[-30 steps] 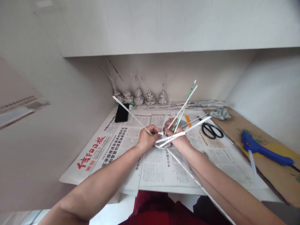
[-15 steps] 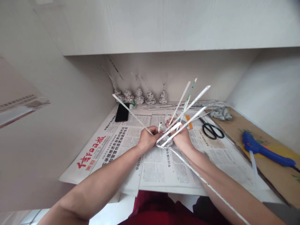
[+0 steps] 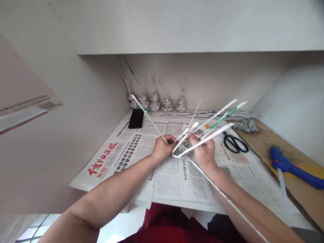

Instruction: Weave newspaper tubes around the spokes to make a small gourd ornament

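Note:
Between my hands is a small woven piece of rolled newspaper (image 3: 181, 151), with several paper sticks standing out of it. My left hand (image 3: 163, 147) is closed on its left side, by a stick that slants up to the left. My right hand (image 3: 204, 151) pinches a paper stick at the piece's upper right. A green-marked stick (image 3: 220, 120) and white ones point up to the right past its fingers. One long paper strand (image 3: 217, 189) runs from the piece's near edge down across my right forearm. My fingers partly hide the weave.
Newspaper sheets (image 3: 169, 182) cover the table. Several woven gourd shapes (image 3: 155, 102) stand along the back, near a black phone (image 3: 136, 118) and a bundle of paper sticks (image 3: 187, 115). To the right are black scissors (image 3: 235, 143), a crumpled cloth (image 3: 246, 125) and a blue glue gun (image 3: 291, 167) on cardboard.
My right hand has shifted right and drawn back a little from the weave. The sticks beside it now lean lower to the right. My left hand keeps its hold.

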Available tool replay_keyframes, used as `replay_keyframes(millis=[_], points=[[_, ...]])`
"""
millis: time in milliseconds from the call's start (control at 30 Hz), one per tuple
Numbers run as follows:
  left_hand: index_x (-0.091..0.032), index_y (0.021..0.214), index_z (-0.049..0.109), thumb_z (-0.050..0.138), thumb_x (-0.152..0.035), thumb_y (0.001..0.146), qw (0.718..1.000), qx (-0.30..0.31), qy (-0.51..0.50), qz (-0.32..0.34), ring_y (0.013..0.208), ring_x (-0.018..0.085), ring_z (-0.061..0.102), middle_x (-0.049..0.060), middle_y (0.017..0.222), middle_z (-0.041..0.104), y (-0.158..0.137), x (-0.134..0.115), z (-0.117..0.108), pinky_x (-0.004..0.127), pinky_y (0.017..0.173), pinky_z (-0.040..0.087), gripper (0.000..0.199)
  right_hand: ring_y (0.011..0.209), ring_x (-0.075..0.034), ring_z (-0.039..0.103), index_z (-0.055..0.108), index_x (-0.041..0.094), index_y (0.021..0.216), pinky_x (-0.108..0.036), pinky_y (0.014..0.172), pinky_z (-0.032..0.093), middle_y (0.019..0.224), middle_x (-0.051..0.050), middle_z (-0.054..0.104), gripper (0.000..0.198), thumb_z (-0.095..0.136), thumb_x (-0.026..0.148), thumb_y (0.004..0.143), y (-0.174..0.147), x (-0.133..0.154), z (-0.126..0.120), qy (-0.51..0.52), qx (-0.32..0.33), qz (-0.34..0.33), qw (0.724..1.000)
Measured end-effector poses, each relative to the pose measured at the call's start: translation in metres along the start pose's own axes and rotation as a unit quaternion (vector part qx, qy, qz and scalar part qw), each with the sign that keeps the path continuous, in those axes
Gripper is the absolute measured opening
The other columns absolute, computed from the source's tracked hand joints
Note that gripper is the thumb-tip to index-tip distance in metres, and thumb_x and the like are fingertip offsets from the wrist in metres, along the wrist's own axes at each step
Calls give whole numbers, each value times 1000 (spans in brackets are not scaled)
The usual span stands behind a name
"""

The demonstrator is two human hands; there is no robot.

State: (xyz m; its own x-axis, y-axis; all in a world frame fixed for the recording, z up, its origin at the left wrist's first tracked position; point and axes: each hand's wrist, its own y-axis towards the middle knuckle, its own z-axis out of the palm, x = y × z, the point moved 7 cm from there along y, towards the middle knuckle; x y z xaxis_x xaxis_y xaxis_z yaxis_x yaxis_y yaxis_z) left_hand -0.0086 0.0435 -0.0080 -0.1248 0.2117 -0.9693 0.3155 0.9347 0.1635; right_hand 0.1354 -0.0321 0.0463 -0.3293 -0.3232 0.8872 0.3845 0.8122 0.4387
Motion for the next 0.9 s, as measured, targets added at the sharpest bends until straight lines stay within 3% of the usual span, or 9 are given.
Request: replay_keyframes(millis=[100,200,300,400,533,633,767,900], points=[[-14,65,65,66,-23,67,1000,4,13,10,53,9,50,-2,59,60,0,-1,0,19,52,38,9,91,-23,61,69,22,87,-34,83,46,93,-4,71,18,56,29,76,-2,12,5,-185,44,-57,980],[-14,65,65,65,-22,66,1000,-6,24,15,54,9,51,-1,60,61,0,-1,-2,20,53,39,8,82,-23,57,68,23,80,-33,77,43,77,-3,68,16,56,24,70,-4,9,16,-364,127,-78,920],[-14,65,65,65,-22,65,999,-20,37,13,55,10,52,-1,60,60,2,2,-3,20,53,39,7,78,-23,54,68,23,76,-35,79,42,74,-3,68,16,54,20,68,-3,4,21,-417,160,-106,888],[-14,65,65,66,-22,64,999,-28,44,7,56,11,53,-1,61,62,4,6,-4,20,53,39,7,84,-26,56,71,24,82,-37,80,42,78,-4,70,22,54,19,68,3,-4,15,-408,142,-72,899],[-14,66,66,66,-22,64,999,-25,44,5,57,11,55,0,62,64,5,7,-4,21,53,40,8,84,-23,63,72,26,88,-33,76,45,84,-1,73,28,53,17,69,5,-17,15,-306,180,5,935],[-14,68,67,64,-19,65,999,-8,36,14,57,12,56,0,62,64,4,3,-2,21,54,41,7,79,-23,66,70,26,89,-31,69,45,85,-1,73,21,60,27,71,3,-17,16,-319,193,16,928],[-15,70,69,64,-17,66,999,2,38,19,59,12,58,0,64,66,1,-2,-2,21,55,43,7,73,-24,65,68,23,84,-30,63,42,78,-5,72,21,60,40,74,2,-15,15,-392,159,-7,906],[-15,68,69,65,-20,68,999,14,45,17,58,11,58,0,64,67,-1,-6,0,21,57,43,7,64,-21,63,69,23,78,-29,55,40,69,-4,69,22,53,39,79,7,-30,11,-360,131,34,923]])
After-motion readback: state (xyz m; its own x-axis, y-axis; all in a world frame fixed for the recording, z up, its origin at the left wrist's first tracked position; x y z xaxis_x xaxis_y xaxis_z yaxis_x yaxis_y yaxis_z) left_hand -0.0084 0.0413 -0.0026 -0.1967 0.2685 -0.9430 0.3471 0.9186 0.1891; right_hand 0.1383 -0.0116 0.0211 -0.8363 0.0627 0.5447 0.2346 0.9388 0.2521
